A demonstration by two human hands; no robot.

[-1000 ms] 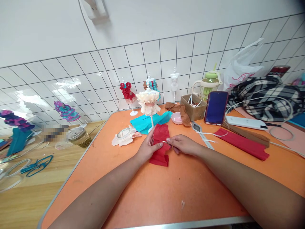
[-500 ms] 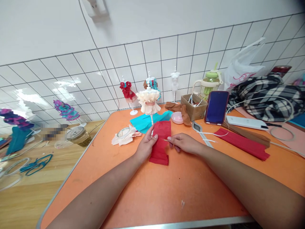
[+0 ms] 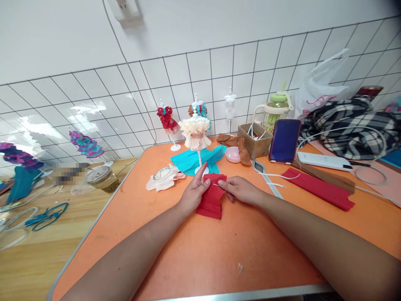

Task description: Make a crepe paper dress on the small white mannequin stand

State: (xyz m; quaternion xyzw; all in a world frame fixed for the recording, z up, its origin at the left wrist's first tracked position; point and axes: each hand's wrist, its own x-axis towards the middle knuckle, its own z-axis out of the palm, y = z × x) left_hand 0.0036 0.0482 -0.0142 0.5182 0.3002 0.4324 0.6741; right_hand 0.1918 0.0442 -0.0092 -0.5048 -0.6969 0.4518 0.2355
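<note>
My left hand (image 3: 193,193) pinches the left edge of a red crepe paper piece (image 3: 210,205), its thumb on top and its index finger pointing up. In my right hand (image 3: 238,189) is a thin needle (image 3: 216,184), held between thumb and finger against the upper part of the paper. The paper's top edge is folded or bunched near the fingers, and its lower end hangs just over the orange table (image 3: 188,255). Right behind it stands a small white dress form (image 3: 197,133) wearing a cream ruffled paper dress, on turquoise paper (image 3: 184,161).
Other small dress forms (image 3: 230,106) stand along the tiled wall. A pink bowl (image 3: 232,155), a cardboard box (image 3: 255,146) and a phone (image 3: 284,141) are behind my right hand. Scissors (image 3: 259,166) and a red paper strip (image 3: 319,190) lie to the right. Tape (image 3: 162,174) lies left.
The upper part of the red paper has come down and folded, uncovering the dress form's base. My right hand has moved slightly left, closer to my left thumb.
</note>
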